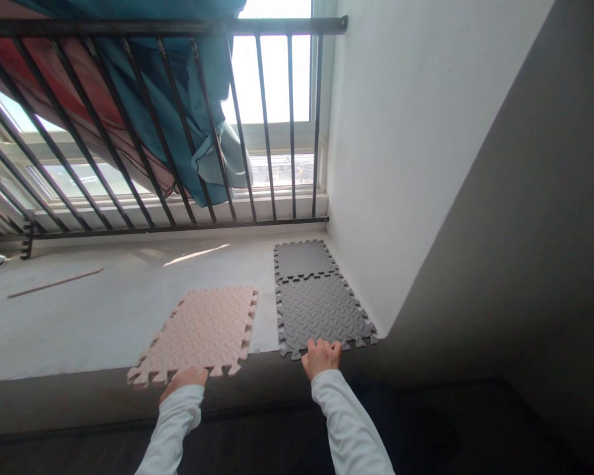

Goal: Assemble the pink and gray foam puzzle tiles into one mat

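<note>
At the near edge of a pink foam puzzle mat [202, 330], my left hand [185, 379] is closed on the border, its thumb on top and the other fingers mostly hidden. The tile overhangs the front of the ledge a little. My right hand [321, 357] has its fingers curled over the front edge of a dark grey foam puzzle mat [321, 310]. Behind that one, against the wall, lies a second grey mat [304, 259]; their toothed edges meet along a seam. A strip of bare ledge separates the pink tile from the grey ones.
A white window ledge [103, 323] runs across the view, with a thin stick [54, 284] on it at left. Black metal railing [178, 227] stands along the back, before the window. Blue and red cloth [178, 99] hangs behind the bars. The white wall [386, 165] bounds the right.
</note>
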Action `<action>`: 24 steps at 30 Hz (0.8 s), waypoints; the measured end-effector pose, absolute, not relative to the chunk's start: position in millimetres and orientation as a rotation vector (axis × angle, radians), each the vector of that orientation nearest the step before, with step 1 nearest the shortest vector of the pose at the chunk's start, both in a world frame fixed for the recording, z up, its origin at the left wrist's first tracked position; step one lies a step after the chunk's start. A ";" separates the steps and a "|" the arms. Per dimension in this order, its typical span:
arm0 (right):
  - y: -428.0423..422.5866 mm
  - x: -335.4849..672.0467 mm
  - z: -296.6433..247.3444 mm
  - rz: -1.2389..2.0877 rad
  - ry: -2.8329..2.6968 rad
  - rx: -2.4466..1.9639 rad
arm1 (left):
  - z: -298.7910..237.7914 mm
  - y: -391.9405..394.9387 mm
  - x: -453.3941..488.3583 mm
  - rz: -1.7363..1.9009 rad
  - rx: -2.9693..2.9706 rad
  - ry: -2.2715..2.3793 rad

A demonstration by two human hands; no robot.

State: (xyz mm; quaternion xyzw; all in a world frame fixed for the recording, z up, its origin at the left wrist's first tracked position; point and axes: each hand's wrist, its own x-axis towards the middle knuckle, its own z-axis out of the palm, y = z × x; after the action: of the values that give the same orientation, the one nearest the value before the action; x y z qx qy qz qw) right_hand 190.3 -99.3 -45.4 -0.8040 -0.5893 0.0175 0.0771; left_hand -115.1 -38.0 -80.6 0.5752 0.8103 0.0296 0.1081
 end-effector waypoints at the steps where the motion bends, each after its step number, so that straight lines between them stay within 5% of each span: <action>1: -99.6 190.2 -45.3 0.052 -1.765 -2.409 | -81.4 -37.2 -113.6 0.022 1.672 2.414; 24: -101.7 193.0 -36.5 0.088 -1.741 -2.438 | -61.7 -42.6 -95.0 -0.167 1.641 2.465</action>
State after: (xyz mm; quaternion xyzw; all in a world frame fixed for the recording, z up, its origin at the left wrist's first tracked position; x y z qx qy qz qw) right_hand 193.0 -101.7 -36.5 -0.8113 -0.5795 0.0292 0.0722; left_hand -95.0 -42.6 -61.7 0.5511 0.8279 -0.0559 0.0879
